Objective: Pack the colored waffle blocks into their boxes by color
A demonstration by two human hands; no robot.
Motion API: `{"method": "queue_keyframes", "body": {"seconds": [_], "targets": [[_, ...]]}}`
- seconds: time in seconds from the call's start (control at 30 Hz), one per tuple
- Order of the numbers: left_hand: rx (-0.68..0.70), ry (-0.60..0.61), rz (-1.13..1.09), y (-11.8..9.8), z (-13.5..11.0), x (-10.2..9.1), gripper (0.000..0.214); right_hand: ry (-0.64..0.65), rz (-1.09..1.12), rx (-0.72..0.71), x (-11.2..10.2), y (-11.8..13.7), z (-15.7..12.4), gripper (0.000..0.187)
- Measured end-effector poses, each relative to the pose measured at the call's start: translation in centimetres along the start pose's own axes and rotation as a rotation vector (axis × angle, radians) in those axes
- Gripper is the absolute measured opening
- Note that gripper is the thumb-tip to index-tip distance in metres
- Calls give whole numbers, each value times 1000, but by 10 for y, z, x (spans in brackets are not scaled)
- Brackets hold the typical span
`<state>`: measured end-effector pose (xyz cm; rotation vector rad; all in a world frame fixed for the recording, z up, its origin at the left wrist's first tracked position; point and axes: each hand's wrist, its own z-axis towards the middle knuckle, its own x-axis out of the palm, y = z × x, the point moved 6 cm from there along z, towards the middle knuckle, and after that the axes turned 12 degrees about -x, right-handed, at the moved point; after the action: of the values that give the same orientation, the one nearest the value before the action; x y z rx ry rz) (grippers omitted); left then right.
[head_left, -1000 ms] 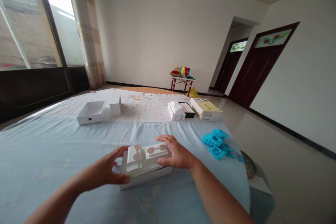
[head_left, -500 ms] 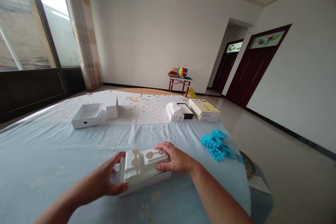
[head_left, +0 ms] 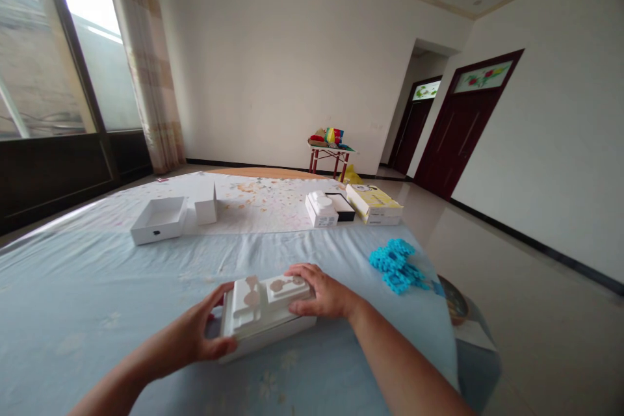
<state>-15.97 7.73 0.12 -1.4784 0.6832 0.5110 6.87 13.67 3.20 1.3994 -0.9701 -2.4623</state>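
We are pressing a white moulded tray insert [head_left: 266, 296] down into a shallow white box [head_left: 273, 333] that is lying low in the middle of the frame on the worktop [head_left: 97, 312], which is covered with a pale blue cloth. To do this well, we judge that we should be keeping the insert level and lined up with the box walls on all sides, pushing evenly from both ends so that no corner is jamming or riding up.

Our left hand [head_left: 195, 331] is cupping the left end, fingers curled around the insert's edge and thumb along the box's near side, so it is gripping rather than lying flat. Our right hand [head_left: 324, 292] is lying half open over the right end, fingers spread and bearing down on the insert's top.

Towards the upper left an open white box [head_left: 158, 220] and a small white carton [head_left: 207, 207] are standing; right of centre a white package [head_left: 322, 208] and a yellow box [head_left: 374, 203] are sitting, with a blue plastic cluster [head_left: 396, 264] nearer the right edge.
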Motion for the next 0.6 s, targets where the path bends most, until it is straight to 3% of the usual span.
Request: {"method": "queue_keyframes", "body": {"seconds": [0.27,0.6], "targets": [[74,15,9,24,7,5,71,72,-12,31,-2,2,-3,95],[155,-9,43,42,13,4,76,53,-6,32,-1,-1,-2,98]]}}
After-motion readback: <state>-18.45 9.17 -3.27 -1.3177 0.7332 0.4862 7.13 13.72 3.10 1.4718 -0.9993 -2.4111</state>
